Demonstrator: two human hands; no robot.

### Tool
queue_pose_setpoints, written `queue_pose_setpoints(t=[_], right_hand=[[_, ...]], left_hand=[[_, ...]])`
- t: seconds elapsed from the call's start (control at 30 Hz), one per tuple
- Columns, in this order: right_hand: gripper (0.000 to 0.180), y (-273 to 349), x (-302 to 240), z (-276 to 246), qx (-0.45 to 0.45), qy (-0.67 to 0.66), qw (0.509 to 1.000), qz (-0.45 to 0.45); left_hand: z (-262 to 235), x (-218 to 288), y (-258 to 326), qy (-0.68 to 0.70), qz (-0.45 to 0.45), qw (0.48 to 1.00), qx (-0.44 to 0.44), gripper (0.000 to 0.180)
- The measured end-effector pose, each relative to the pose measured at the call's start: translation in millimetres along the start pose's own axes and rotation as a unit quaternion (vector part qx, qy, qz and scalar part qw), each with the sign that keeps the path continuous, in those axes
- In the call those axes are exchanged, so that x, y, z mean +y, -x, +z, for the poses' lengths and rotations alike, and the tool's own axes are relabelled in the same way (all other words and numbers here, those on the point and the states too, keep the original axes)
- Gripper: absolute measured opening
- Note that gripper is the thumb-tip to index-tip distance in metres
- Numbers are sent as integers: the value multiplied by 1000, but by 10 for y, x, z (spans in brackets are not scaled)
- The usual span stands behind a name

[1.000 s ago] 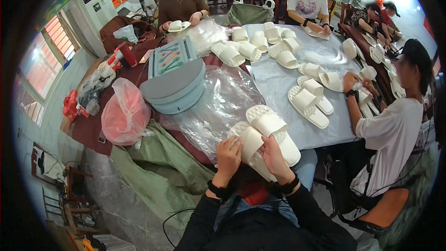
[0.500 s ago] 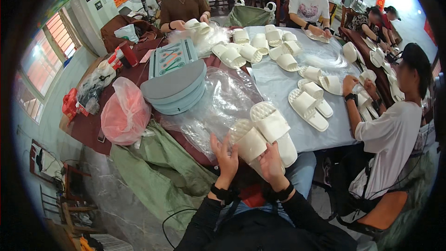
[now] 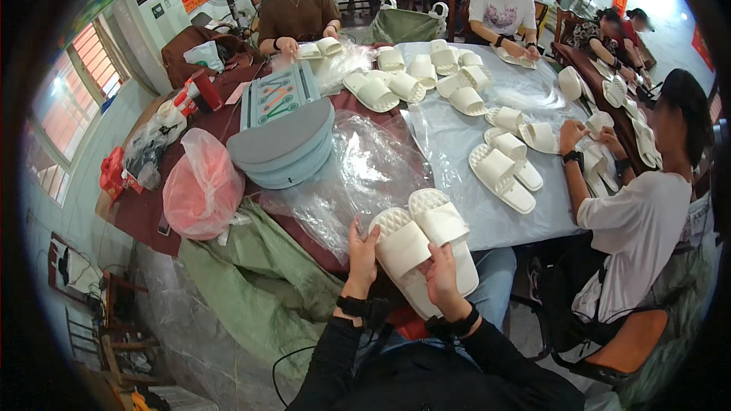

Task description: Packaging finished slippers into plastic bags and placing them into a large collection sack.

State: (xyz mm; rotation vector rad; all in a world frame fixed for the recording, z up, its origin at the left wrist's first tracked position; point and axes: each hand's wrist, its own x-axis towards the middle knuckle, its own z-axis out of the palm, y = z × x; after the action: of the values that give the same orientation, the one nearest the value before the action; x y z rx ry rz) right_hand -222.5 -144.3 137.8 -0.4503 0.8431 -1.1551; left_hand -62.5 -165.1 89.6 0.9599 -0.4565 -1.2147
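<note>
A pair of cream-white slippers with wide straps is side by side in front of me: the left slipper is nearer, the right slipper partly behind it. My right hand grips the near slipper by its strap, thumb on top. Its other fingers are mostly hidden. Along the left edge of that same slipper is my left hand, thumb and fingers apart, the thumb close against the rim. Clear plastic wrap lies on the table just beyond the pair.
More cream slippers cover the light sheet to the right. A grey-blue case, a pink plastic bag and a green sack are at the left. Co-workers sit around the table, one close on my right.
The near slipper has been drawn up alongside the other, and both have shifted slightly left. My left hand has moved left and lower along the slipper's edge; its fingers are less spread.
</note>
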Motion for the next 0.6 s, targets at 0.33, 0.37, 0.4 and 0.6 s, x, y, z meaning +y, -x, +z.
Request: queue_pose_setpoints(t=[0.33, 0.37, 0.4, 0.6], right_hand=[[50, -85, 168, 19, -2, 79, 985, -155], [53, -118, 152, 33, -6, 55, 985, -163], [56, -140, 146, 40, -9, 31, 985, -171], [59, -196, 189, 122, -23, 54, 982, -182]], left_hand=[[-33, 7, 16, -41, -50, 997, -30, 51], [-5, 22, 19, -41, -51, 997, -31, 51], [20, 38, 29, -24, -75, 996, -44, 49], [-246, -102, -30, -41, -130, 989, -55, 42]])
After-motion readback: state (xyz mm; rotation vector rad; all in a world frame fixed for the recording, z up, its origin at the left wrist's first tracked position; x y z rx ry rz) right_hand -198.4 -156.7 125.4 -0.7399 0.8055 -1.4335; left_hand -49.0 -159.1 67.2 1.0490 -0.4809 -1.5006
